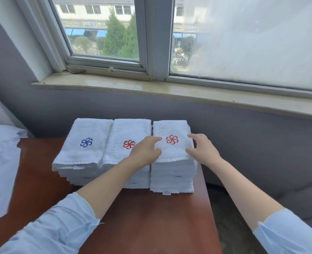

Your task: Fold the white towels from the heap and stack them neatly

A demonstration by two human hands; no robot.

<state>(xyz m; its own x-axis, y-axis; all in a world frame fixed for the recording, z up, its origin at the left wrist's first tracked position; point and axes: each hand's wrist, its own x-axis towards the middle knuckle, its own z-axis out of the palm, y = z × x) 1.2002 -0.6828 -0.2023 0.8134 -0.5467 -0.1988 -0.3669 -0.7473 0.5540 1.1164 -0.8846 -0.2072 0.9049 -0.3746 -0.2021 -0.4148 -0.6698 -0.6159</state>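
Three stacks of folded white towels stand in a row at the far end of the tabletop (151, 217), and both hands are on the top towel (172, 154) of the right stack (171, 178). The left hand (144, 151) touches its left edge and the right hand (202, 149) its right edge, fingers loosely spread and gripping nothing, as if squaring it.

The right stack sits just beside the tabletop's right edge, so too firm a push from the left hand could slide the upper layers over that edge. Its lower towels already look slightly uneven, so a one-sided nudge may skew the pile.

The left forearm crosses the near corner of the middle stack (131, 129) and could drag its top towel when pulled back
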